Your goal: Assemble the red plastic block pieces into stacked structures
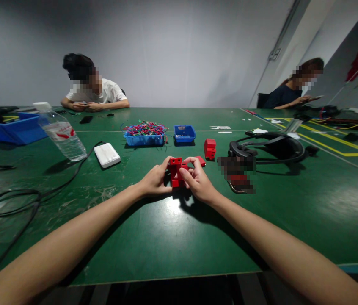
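A small red plastic block assembly [175,171] sits between both my hands, just above the green table [166,237]. My left hand [155,180] grips its left side and my right hand [198,180] pinches its right side and top. A flat red piece [201,160] lies just behind my right fingers. Another red block [210,148] stands on the table farther back. Behind it are a blue tray of coloured wires [144,134] and a smaller blue tray [184,133].
A tilted water bottle [61,133], a white power pack [107,154] with a black cable [23,199], and a big blue bin [14,127] are at left. A black headset [271,148] lies at right. Two people sit at the far side.
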Demonstrator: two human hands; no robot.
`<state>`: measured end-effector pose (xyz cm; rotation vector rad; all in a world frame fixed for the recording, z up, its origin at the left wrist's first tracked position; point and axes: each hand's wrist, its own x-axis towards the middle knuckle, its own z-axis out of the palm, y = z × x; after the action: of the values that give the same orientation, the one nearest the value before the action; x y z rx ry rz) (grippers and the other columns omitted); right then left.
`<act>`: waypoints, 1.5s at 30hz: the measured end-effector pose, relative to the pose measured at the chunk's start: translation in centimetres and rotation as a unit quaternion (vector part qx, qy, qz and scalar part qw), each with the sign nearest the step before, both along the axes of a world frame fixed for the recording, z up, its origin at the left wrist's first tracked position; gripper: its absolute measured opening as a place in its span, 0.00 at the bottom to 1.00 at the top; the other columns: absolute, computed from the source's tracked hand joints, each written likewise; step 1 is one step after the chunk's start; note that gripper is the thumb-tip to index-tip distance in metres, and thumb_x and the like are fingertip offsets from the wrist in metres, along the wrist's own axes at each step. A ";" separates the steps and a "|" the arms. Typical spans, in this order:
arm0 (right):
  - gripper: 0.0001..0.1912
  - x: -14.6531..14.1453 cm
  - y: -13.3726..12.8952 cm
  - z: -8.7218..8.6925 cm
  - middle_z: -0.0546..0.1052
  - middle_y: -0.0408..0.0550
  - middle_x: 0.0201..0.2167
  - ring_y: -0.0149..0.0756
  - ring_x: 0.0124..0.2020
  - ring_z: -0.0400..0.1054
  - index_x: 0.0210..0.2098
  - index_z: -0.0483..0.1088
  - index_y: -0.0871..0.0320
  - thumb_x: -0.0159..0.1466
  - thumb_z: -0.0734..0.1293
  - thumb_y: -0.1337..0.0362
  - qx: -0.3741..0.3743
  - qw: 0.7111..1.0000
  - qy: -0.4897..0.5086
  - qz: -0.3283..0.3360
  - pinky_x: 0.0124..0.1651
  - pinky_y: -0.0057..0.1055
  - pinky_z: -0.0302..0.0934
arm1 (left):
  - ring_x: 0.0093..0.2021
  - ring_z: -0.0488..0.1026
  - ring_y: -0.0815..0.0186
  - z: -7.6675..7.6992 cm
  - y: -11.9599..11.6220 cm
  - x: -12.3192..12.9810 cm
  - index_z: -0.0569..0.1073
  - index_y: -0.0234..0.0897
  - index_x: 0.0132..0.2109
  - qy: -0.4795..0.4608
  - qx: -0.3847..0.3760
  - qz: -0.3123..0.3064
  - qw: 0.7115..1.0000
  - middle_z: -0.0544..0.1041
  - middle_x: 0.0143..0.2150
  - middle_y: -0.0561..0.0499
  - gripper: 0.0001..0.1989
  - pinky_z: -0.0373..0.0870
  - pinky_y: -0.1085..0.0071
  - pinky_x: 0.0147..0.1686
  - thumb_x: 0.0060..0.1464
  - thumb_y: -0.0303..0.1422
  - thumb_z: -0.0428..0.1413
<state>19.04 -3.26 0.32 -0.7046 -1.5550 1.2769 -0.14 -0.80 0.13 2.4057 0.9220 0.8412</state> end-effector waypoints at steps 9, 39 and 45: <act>0.20 0.0 0.1 -0.3 0.73 0.41 0.32 0.33 0.31 0.71 0.47 0.54 0.52 0.64 0.65 0.49 -0.006 1.000 -0.003 -0.005 0.31 0.29 0.63 | 0.27 0.70 0.67 -0.1 0.1 -0.1 0.51 0.36 0.63 0.037 0.025 0.015 0.999 0.74 0.35 0.53 0.40 0.64 0.73 0.29 0.49 0.42 0.61; 0.23 0.6 0.3 0.2 0.70 0.45 0.39 0.34 0.33 0.68 0.51 0.58 0.53 0.63 0.65 0.50 0.047 0.980 -0.117 -0.155 0.37 0.34 0.64 | 0.29 0.71 0.69 -0.4 0.3 -0.2 0.47 0.37 0.65 0.004 0.004 -0.023 1.000 0.75 0.40 0.49 0.41 0.66 0.73 0.30 0.51 0.38 0.61; 0.35 0.7 0.8 0.3 0.69 0.52 0.51 0.38 0.48 0.69 0.60 0.52 0.54 0.59 0.69 0.51 -0.052 0.993 -0.059 -0.083 0.50 0.37 0.64 | 0.35 0.73 0.65 -0.1 0.2 -0.1 0.46 0.38 0.66 -0.007 -0.014 -0.045 0.999 0.74 0.48 0.42 0.42 0.70 0.69 0.36 0.51 0.37 0.61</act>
<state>19.77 -2.42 0.63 -0.9712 -1.4964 1.2163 -0.21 -0.65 0.04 2.3944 0.8099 0.8048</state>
